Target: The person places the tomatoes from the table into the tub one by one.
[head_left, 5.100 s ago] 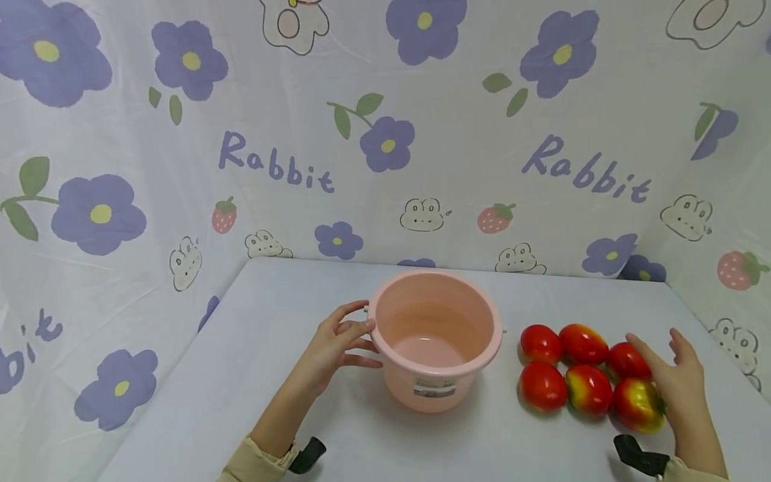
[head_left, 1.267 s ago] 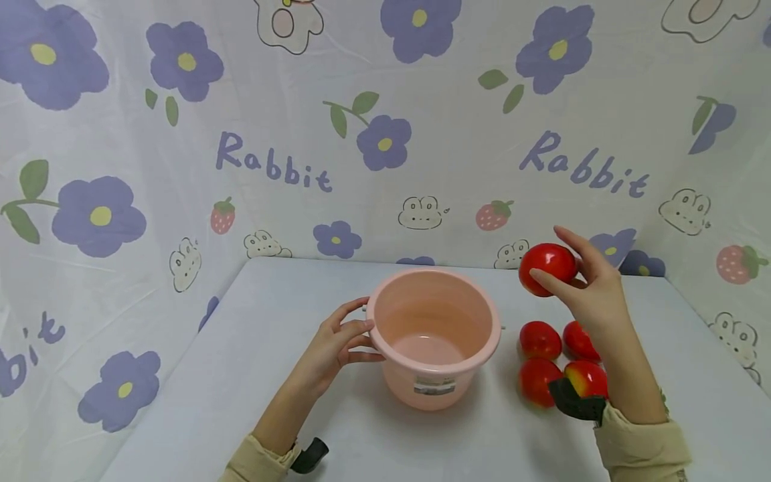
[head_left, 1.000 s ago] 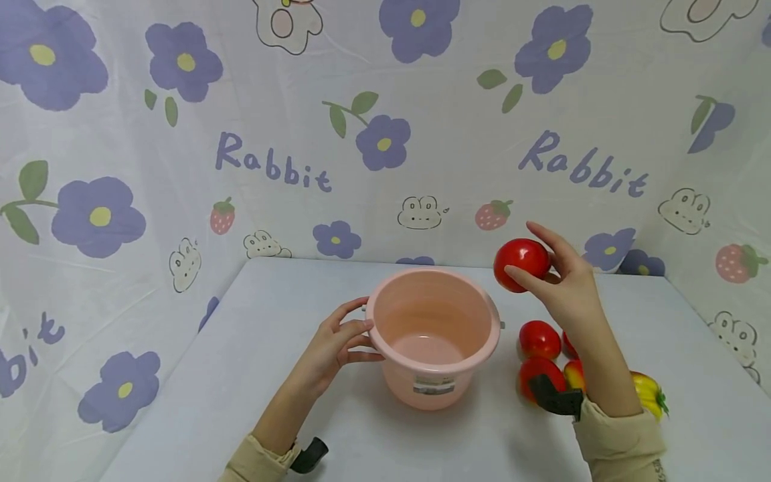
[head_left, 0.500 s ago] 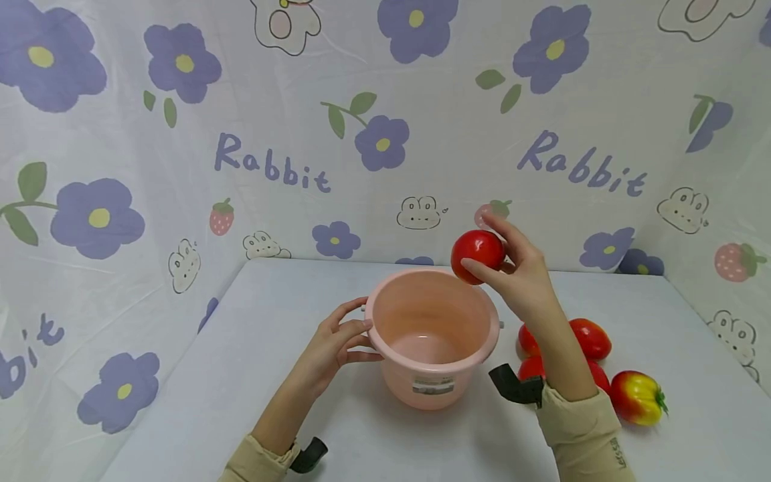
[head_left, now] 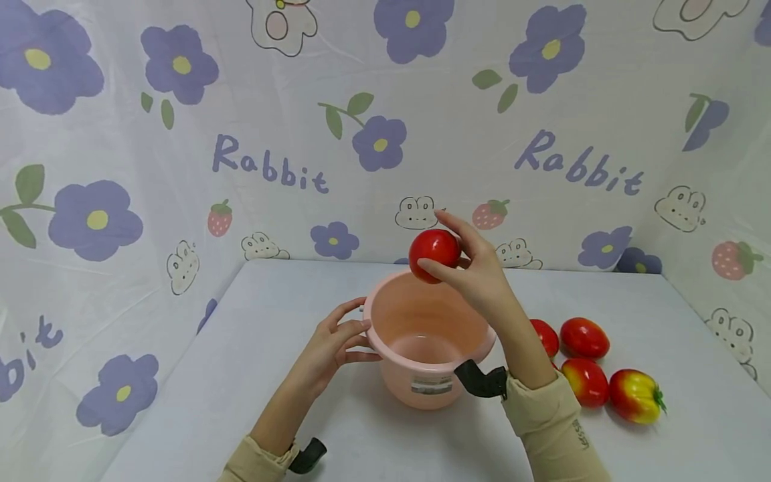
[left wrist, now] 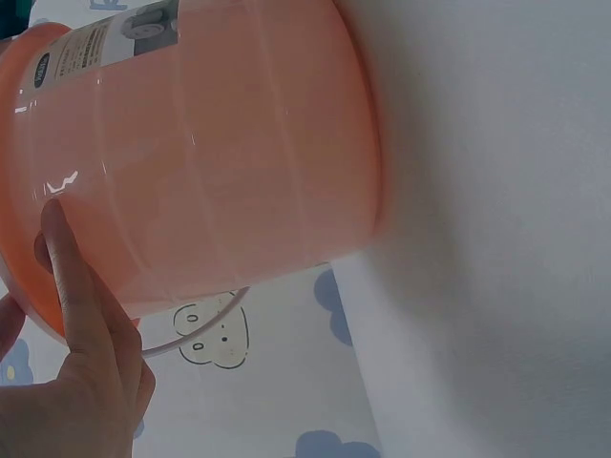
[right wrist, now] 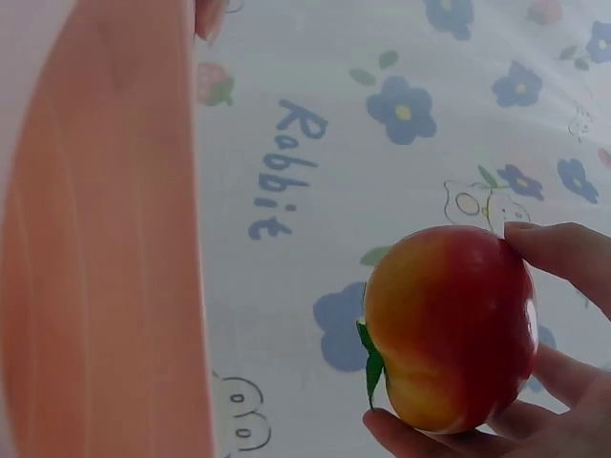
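- Currently, fingers of the right hand grip a round, glossy red-and-yellow fruit above a round pink plastic bucket.
- The left hand pinches its rim.

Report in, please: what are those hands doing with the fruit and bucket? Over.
Left hand holding pink bucket. Right hand gripping red-and-yellow fruit, raised above bucket's rim level. Nothing visible between fruit and bucket.

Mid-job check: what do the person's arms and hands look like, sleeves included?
The left hand and right hand are bare, no gloves visible. The left sleeve and right sleeve are beige and wrinkled; the right one bears small dark lettering. A bent black piece juts out at each wrist.
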Available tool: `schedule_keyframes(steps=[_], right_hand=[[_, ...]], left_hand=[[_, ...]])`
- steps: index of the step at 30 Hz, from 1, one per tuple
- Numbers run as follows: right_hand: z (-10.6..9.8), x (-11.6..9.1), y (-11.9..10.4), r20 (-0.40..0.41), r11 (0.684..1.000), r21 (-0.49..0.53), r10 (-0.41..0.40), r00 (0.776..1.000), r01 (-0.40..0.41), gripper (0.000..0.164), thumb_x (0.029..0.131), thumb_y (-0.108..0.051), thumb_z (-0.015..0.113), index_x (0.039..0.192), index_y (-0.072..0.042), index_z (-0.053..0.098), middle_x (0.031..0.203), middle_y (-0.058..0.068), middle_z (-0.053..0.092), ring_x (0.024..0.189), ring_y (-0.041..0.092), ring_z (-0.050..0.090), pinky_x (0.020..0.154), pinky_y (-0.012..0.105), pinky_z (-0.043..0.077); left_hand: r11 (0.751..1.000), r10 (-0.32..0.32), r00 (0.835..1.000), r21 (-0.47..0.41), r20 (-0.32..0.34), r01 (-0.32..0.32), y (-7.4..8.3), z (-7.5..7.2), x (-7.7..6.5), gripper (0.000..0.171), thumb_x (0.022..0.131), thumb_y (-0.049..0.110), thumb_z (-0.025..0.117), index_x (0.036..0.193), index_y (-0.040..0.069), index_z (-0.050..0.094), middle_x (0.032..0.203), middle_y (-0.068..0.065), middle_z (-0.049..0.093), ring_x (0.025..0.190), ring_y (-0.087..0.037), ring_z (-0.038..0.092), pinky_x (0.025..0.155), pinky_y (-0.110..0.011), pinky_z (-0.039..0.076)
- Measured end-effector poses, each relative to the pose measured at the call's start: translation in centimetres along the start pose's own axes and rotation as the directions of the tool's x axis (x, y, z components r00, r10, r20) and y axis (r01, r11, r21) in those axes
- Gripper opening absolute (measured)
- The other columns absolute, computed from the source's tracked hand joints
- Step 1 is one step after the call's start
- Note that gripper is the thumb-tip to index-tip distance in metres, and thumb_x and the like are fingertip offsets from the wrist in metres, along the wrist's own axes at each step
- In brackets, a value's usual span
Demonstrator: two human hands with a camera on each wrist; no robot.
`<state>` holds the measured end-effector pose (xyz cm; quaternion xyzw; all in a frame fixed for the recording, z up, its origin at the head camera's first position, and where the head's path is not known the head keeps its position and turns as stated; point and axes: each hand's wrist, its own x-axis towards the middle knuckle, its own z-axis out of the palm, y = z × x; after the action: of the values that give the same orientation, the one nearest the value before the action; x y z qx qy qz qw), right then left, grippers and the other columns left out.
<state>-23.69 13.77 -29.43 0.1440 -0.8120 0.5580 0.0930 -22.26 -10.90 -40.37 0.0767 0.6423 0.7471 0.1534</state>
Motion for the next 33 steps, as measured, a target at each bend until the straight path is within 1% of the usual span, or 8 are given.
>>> schedule_keyframes(steps=[4,9,15,18,21,26,29,33], right_hand=[[0.6,0.2,-0.5,0.015,1.0,0.007,-0.013,1.0,0.013,0.071,0.086,-0.018,0.074,0.147,-0.03,0.041,0.146,0.006,0.048,0.131,0.031,0.05,0.097,0.048,0.054],[0.9,0.5,-1.3,0.025,0.999,0.01,-0.049,0.999,0.049,0.07,0.085,-0.016,0.074,0.147,-0.028,0.042,0.145,0.006,0.048,0.129,0.03,0.05,0.097,0.047,0.054],[1.3,1.0,-1.8,0.055,0.999,0.006,-0.053,0.997,0.053,0.07,0.085,-0.016,0.074,0.146,-0.027,0.042,0.146,0.006,0.047,0.13,0.03,0.05,0.097,0.047,0.054],[1.5,1.1,-1.9,0.078,0.998,0.016,-0.062,0.995,0.061,0.07,0.086,-0.015,0.073,0.148,-0.025,0.041,0.151,0.005,0.044,0.136,0.03,0.047,0.102,0.049,0.05],[1.7,1.2,-1.9,0.093,0.997,0.016,-0.082,0.992,0.081,0.072,0.087,-0.015,0.073,0.149,-0.023,0.038,0.157,0.002,0.037,0.142,0.028,0.042,0.109,0.05,0.043],[1.7,1.2,-2.1,0.093,0.994,-0.022,-0.103,0.99,0.105,0.073,0.087,-0.019,0.072,0.15,-0.022,0.036,0.159,0.001,0.034,0.143,0.026,0.04,0.114,0.049,0.038],[1.5,1.1,-2.2,0.096,0.994,-0.031,-0.105,0.99,0.109,0.074,0.087,-0.019,0.073,0.151,-0.022,0.036,0.159,0.001,0.034,0.144,0.027,0.039,0.115,0.049,0.037],[1.4,0.9,-2.1,0.097,0.994,-0.036,-0.1,0.99,0.104,0.074,0.087,-0.021,0.073,0.15,-0.024,0.036,0.158,-0.001,0.035,0.144,0.026,0.039,0.116,0.049,0.036]], left_hand=[[1.0,-0.006,1.0,0.004,-0.002,0.006,0.0,0.0,0.0,0.052,0.095,0.025,0.061,0.144,0.026,0.041,0.101,0.0,0.071,0.089,-0.018,0.073,0.084,-0.044,0.06],[1.0,-0.002,1.0,0.001,0.001,0.002,0.0,0.0,0.1,0.052,0.095,0.025,0.06,0.143,0.025,0.04,0.102,0.0,0.071,0.089,-0.018,0.073,0.085,-0.044,0.06],[1.0,0.0,1.0,0.016,-0.01,0.0,-0.1,0.0,0.0,0.052,0.095,0.027,0.061,0.143,0.025,0.041,0.102,-0.001,0.072,0.089,-0.018,0.073,0.085,-0.043,0.06],[1.0,0.0,1.0,0.023,-0.008,0.0,-0.2,-0.1,0.1,0.053,0.095,0.027,0.06,0.144,0.023,0.04,0.105,-0.003,0.071,0.09,-0.018,0.073,0.085,-0.043,0.06],[1.0,-0.004,1.0,0.028,-0.005,0.004,-0.2,-0.2,0.1,0.054,0.095,0.027,0.06,0.145,0.022,0.039,0.112,-0.009,0.07,0.09,-0.018,0.073,0.085,-0.043,0.06],[0.999,-0.004,1.0,0.041,-0.001,0.004,-0.2,-0.2,0.1,0.055,0.095,0.027,0.061,0.145,0.023,0.038,0.123,-0.018,0.066,0.091,-0.018,0.073,0.086,-0.044,0.059],[0.999,0.003,1.0,0.034,0.004,-0.003,-0.2,-0.2,0.1,0.054,0.095,0.027,0.06,0.145,0.022,0.039,0.118,-0.015,0.068,0.091,-0.018,0.073,0.086,-0.045,0.059],[1.0,0.008,1.0,0.025,0.003,-0.008,-0.2,-0.2,0.1,0.052,0.096,0.025,0.06,0.144,0.023,0.04,0.108,-0.006,0.071,0.089,-0.018,0.072,0.085,-0.044,0.06]])
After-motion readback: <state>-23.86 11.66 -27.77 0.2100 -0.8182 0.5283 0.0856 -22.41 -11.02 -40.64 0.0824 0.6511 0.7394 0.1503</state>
